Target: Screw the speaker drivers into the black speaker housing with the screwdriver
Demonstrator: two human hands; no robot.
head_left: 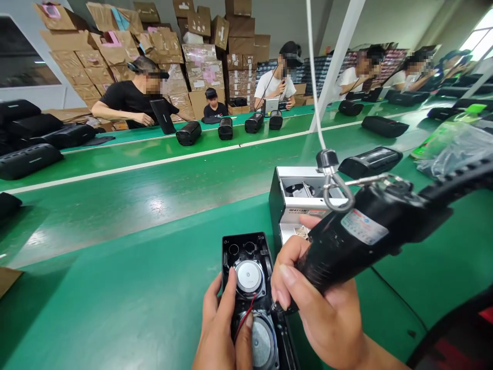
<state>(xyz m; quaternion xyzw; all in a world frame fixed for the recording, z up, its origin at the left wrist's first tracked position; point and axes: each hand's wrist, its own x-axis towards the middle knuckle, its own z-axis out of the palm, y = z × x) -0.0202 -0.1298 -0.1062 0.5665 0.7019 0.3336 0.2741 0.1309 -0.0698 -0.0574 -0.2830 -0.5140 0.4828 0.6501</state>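
Observation:
An open black speaker housing point(246, 249) lies on the green bench in front of me, with two round silver drivers point(249, 277) and a red wire showing inside. My left hand point(219, 329) grips its left edge, thumb resting near the upper driver. My right hand point(323, 313) is wrapped around a black electric screwdriver point(362, 234), whose tip points down at the housing's right side. The screwdriver hangs from a white cord point(313, 77) by a metal hook.
A small screw feeder box point(292, 205) stands just behind the housing. Finished black speakers point(370, 160) lie along the green conveyor point(134, 185). Other people sit working across the belt, with stacked cardboard boxes point(200, 61) behind them. Plastic bags point(454, 146) lie at right.

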